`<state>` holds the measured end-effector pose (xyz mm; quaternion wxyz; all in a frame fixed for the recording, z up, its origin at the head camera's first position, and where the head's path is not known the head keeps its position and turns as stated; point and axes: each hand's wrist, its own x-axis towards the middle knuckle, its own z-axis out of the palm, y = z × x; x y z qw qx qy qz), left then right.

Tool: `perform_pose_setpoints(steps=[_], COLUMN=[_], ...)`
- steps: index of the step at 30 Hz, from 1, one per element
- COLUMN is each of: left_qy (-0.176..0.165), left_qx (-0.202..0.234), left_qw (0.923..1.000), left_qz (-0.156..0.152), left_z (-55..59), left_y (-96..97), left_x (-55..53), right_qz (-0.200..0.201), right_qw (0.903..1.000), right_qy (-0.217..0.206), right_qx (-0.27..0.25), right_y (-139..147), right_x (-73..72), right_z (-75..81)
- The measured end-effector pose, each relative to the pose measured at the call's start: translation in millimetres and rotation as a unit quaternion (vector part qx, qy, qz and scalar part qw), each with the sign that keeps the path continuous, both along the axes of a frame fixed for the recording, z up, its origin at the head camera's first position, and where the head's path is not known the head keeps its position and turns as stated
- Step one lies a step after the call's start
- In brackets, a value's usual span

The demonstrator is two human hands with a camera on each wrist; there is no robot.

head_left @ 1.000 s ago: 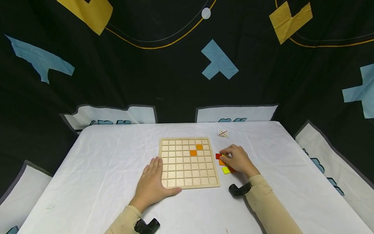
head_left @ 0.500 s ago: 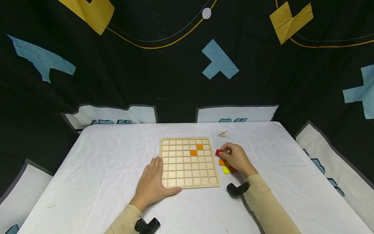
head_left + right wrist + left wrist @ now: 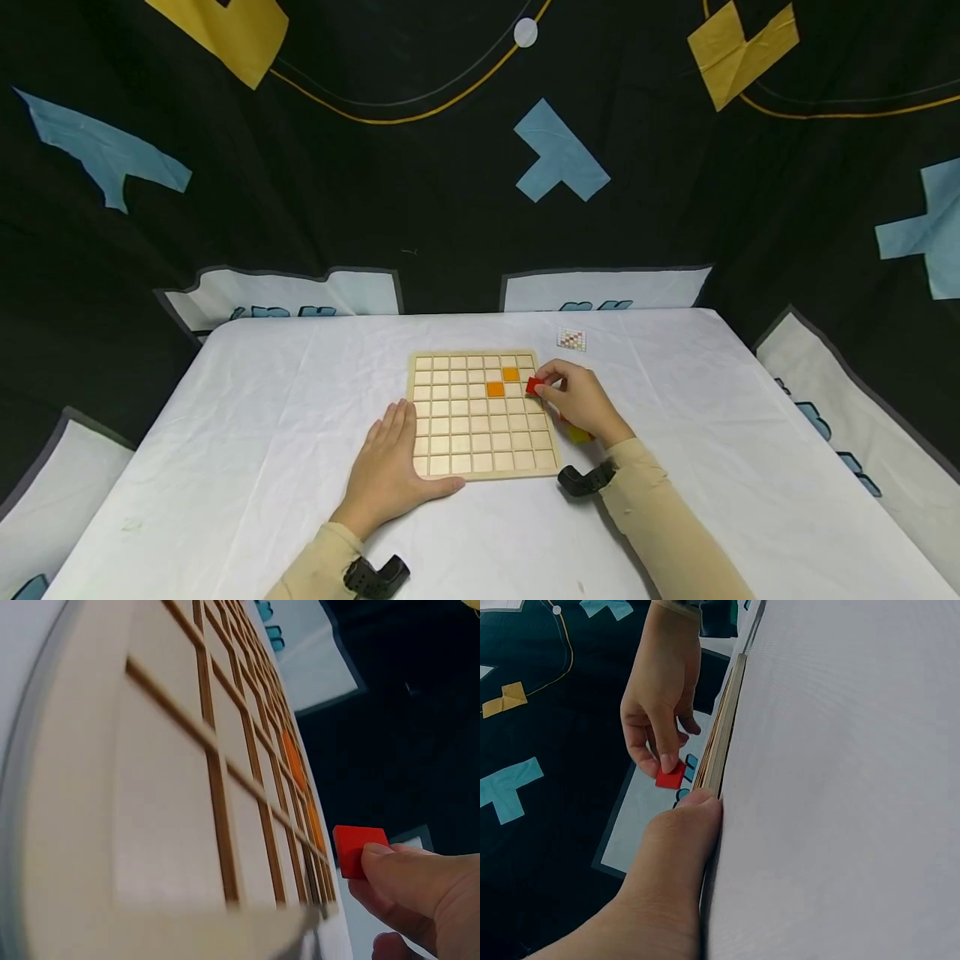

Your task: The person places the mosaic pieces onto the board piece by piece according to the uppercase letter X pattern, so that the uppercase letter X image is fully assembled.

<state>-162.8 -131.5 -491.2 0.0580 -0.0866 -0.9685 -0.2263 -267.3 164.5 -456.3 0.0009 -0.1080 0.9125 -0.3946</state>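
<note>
A wooden grid board (image 3: 471, 429) lies on the white table. Two orange square tiles (image 3: 495, 389) sit diagonally in cells near its upper right. My left hand (image 3: 388, 471) rests along the board's left side with straight fingers, its thumb stretched along the front edge. Between thumb and forefinger, my right hand (image 3: 581, 402) pinches a red square tile (image 3: 360, 847). That tile is over the board's right edge, raised above the grid in the right wrist view. In the left wrist view, the same red tile appears beyond the board's edge.
Beside the board on the right, a yellow tile (image 3: 578, 434) shows under the right hand, which hides other tiles. A small card with a coloured grid pattern (image 3: 572, 339) lies at the back right. A black curtain (image 3: 450, 208) hangs behind the table.
My right hand has picked up the red tile from the loose tiles and carried it left to the board's right edge. My left hand stays in place.
</note>
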Motion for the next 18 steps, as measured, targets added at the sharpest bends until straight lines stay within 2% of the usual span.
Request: perform_pose_setpoints(steps=[6,10,18], left_qy=[-0.004,-0.009,-0.012], left_qx=[0.0,-0.003,-0.012], left_qw=[1.0,1.0,0.9999], left_qz=[0.001,0.001,0.0], left_z=[-0.5,1.0,1.7], left_y=[-1.0,-1.1,-0.9], left_x=[0.5,0.6,0.1], right_qz=[0.02,0.047,0.089], right_qw=[0.9997,0.9987,0.9959], right_qy=[0.001,-0.003,0.012], right_qx=[-0.014,-0.017,0.011], right_y=[-24,-39,-64], right_x=[1.9,2.9,5.1], right_z=[-0.3,-1.9,-5.5])
